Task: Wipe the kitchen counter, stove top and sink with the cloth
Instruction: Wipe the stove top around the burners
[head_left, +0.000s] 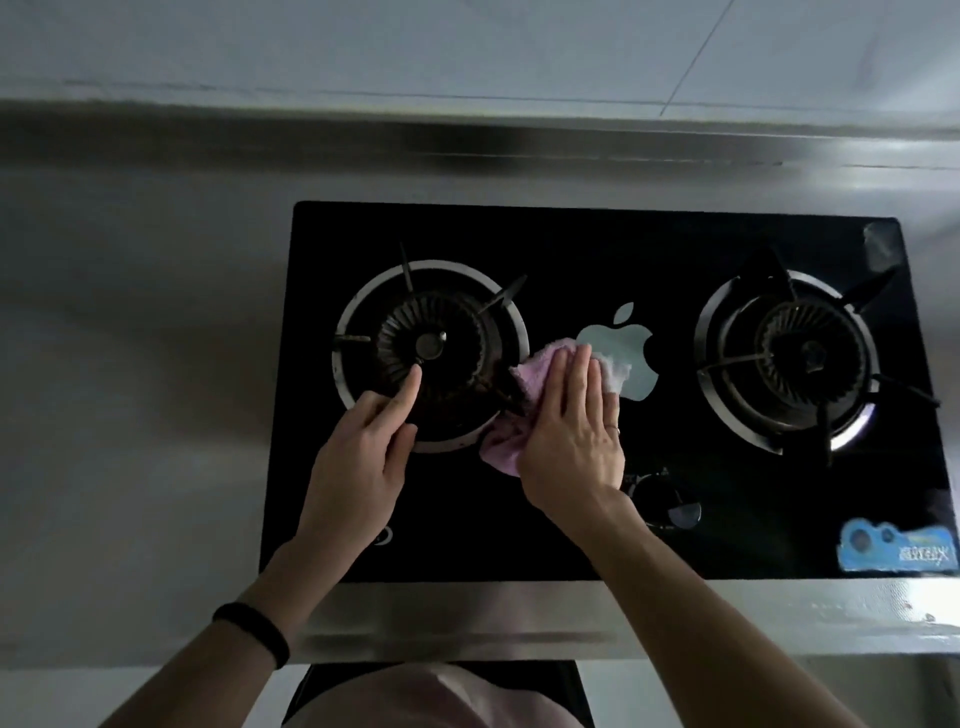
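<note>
A black glass stove top (587, 249) with two gas burners is set into a steel counter (140, 322). My right hand (571, 431) lies flat, fingers together, pressing a pink cloth (506, 439) onto the glass between the burners, just below a pale apple-shaped sticker (621, 338). My left hand (358, 457) rests on the front of the left burner (428, 343), index finger stretched onto the burner ring, other fingers curled, holding nothing. The sink is out of view.
The right burner (795, 358) has raised pan supports. A control knob (670, 501) sits just right of my right wrist. A blue label (896, 553) is stuck at the stove's front right corner. A tiled wall (467, 47) rises behind the counter.
</note>
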